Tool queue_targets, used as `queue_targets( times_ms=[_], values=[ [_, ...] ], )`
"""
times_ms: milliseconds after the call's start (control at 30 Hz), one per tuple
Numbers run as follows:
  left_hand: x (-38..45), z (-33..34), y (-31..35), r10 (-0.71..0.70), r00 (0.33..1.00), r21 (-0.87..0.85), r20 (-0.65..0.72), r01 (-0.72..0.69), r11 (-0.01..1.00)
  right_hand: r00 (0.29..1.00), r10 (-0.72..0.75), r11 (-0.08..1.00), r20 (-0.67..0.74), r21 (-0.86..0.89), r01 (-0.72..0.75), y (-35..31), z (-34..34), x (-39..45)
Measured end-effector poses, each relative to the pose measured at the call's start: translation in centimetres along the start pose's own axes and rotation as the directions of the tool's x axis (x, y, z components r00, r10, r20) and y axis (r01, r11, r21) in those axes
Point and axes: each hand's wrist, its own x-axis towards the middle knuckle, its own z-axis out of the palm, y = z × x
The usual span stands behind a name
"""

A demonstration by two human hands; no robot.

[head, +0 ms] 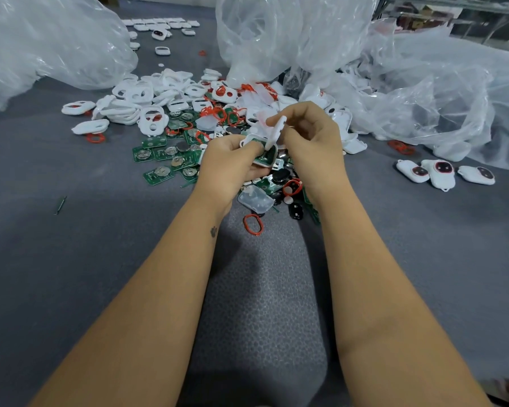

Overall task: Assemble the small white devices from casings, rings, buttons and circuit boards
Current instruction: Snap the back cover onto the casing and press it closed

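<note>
From the head view, the left hand (232, 163) grips a casing half (262, 151) with a green circuit board seated inside, while the right hand (309, 136) pinches a white cover (276, 130) tilted against it. Three finished devices (441, 173) lie on the surface (71, 259) at right. Judging by the loose parts pile (171, 118), most remains.
</note>
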Motion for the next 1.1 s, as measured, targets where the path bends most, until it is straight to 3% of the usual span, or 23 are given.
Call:
queue_targets(
  times_ms=[100, 267, 567, 667, 733, 833, 900, 1000, 1100],
  values=[
    [0.0, 0.0, -0.1, 0.015, 1.0, 0.021, 0.004, -0.015, 1.0, 0.999, 0.027, 0.998, -0.047, 0.052, -0.025, 0.0, -0.1, 0.0],
    [0.2, -0.1, -0.1, -0.005, 1.0, 0.018, -0.004, 0.005, 1.0, 0.998, -0.036, 0.996, 0.042, 0.084, 0.033, -0.2, 0.0, -0.2],
    [0.2, -0.4, -0.2, -0.005, 1.0, -0.105, -0.003, 0.005, 0.994, 0.969, -0.082, 0.965, 0.234, -0.225, 0.136, -0.2, 1.1, -0.8],
    [0.1, -0.3, -0.1, 0.021, 0.999, 0.005, -0.044, -0.02, 1.0, 0.976, -0.065, 0.97, 0.209, -0.217, 0.111, -0.2, 1.3, -0.9],
    [0.0, -0.2, -0.1, 0.111, 0.99, 0.124, -0.09, -0.099, 0.987, 0.975, -0.087, 0.961, 0.206, -0.241, 0.137, 0.0, 1.5, -0.9],
    [-0.3, 0.0, -0.5, 0.281, 0.955, 0.397, -0.09, -0.225, 0.89, 0.977, -0.065, 0.955, 0.204, -0.27, 0.12, 0.4, 1.6, -0.9],
    [-0.4, -0.1, -0.6, 0.364, 0.928, 0.483, -0.083, -0.282, 0.829, 0.979, -0.066, 0.954, 0.191, -0.274, 0.118, 0.4, 1.8, -0.9],
    [0.0, -0.2, -0.7, 0.387, 0.918, 0.486, -0.087, -0.3, 0.821, 0.989, -0.037, 0.983, 0.14, -0.176, 0.061, 0.1, 1.8, -0.7],
    [0.5, -0.5, -0.4, 0.244, 0.959, 0.294, -0.145, -0.194, 0.936, 0.997, -0.036, 0.99, 0.063, -0.136, 0.044, -0.1, 1.2, -0.5]
  ],
)
